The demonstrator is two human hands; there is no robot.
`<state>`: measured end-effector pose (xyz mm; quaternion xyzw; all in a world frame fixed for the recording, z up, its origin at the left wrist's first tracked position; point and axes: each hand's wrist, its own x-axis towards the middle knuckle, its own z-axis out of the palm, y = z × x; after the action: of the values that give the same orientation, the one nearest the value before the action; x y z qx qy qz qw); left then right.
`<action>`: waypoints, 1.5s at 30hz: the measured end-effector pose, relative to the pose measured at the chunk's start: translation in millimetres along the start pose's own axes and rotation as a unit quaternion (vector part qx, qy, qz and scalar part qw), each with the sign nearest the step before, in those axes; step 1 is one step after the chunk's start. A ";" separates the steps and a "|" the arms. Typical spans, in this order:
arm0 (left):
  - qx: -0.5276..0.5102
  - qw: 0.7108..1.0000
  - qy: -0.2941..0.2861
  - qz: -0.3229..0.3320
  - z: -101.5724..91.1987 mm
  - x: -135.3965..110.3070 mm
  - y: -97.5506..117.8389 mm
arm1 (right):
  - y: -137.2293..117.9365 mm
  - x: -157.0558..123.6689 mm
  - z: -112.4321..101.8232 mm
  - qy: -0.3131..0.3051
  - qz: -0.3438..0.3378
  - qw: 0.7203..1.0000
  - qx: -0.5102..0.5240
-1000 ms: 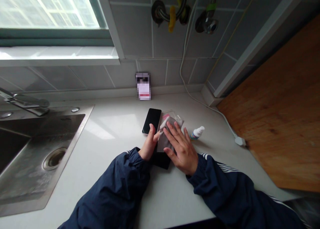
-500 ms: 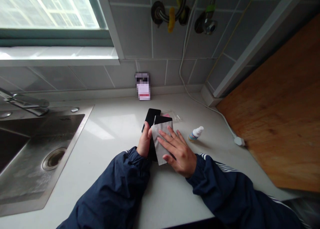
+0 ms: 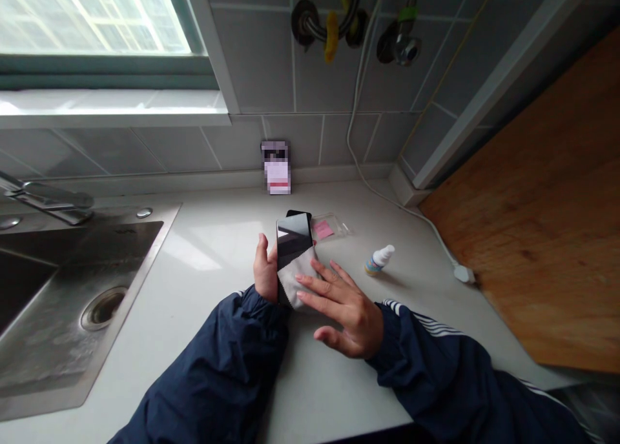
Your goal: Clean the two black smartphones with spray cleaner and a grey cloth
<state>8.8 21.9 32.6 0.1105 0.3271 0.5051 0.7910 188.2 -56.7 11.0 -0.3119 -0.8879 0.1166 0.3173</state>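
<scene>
My left hand (image 3: pixel 265 271) grips a black phone (image 3: pixel 293 234) by its side and holds it tilted up off the white counter (image 3: pixel 217 250). A grey cleaning cloth (image 3: pixel 296 277) lies over the phone's lower half. My right hand (image 3: pixel 339 302) presses the cloth against the screen with outstretched fingers. A second dark phone peeks out just behind the raised one. Both forearms wear dark blue sleeves.
A clear packet with a pink label (image 3: pixel 325 228) lies behind the phones. A small white spray bottle (image 3: pixel 379 259) lies to the right. A steel sink (image 3: pixel 62 302) and tap (image 3: pixel 43 199) are at left, a white cable (image 3: pixel 411 211) and wooden board (image 3: pixel 547 224) at right.
My left hand has taken the phone from the counter and raised it, shifting left. The cloth and my right hand moved down its screen toward me. The packet behind is now uncovered.
</scene>
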 end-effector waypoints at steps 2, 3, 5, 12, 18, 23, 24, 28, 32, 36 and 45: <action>0.008 1.000 -0.012 0.000 -3.0 0.8 -1.0 | -0.6 -0.2 -0.7 0.007 -0.005 1.000 -0.002; 0.014 1.000 -0.012 -0.001 -3.8 1.1 -1.5 | -0.8 -0.3 -1.1 0.010 -0.005 1.000 -0.003; 0.024 1.000 -0.004 0.000 -3.5 1.2 -2.4 | -0.9 -0.4 -1.7 0.012 -0.004 1.000 -0.004; 0.029 1.000 -0.010 0.000 3.2 -2.0 -6.4 | 0.0 1.1 0.9 0.018 0.047 0.999 -0.019; 0.019 0.997 -0.068 -0.033 0.4 -2.6 -9.5 | 0.8 4.5 2.2 0.087 0.138 0.986 0.039; 0.021 0.994 -0.098 -0.042 -1.7 -0.9 -11.6 | 1.6 5.3 0.3 0.135 0.158 0.971 0.115; 0.020 0.994 -0.100 -0.040 -1.9 -0.7 -12.0 | 1.6 5.2 0.2 0.141 0.160 0.970 0.117; 0.018 0.994 -0.100 -0.035 -1.3 -1.2 -12.3 | 2.2 4.7 0.8 0.155 0.172 0.966 0.114; 0.016 0.995 -0.093 -0.032 0.7 -3.2 -11.9 | 3.5 4.8 1.7 0.158 0.180 0.964 0.115; 0.015 0.994 -0.095 -0.046 2.7 -5.7 -12.9 | 4.6 5.3 1.3 0.155 0.184 0.964 0.111; -0.004 0.982 -0.158 -0.105 4.3 -10.2 -15.2 | 6.8 3.9 -0.4 0.177 0.193 0.963 0.067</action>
<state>19.8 6.6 32.4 0.1507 0.2058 0.3970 0.8817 189.4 -49.0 10.5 -0.4712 -0.7306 0.1773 0.4613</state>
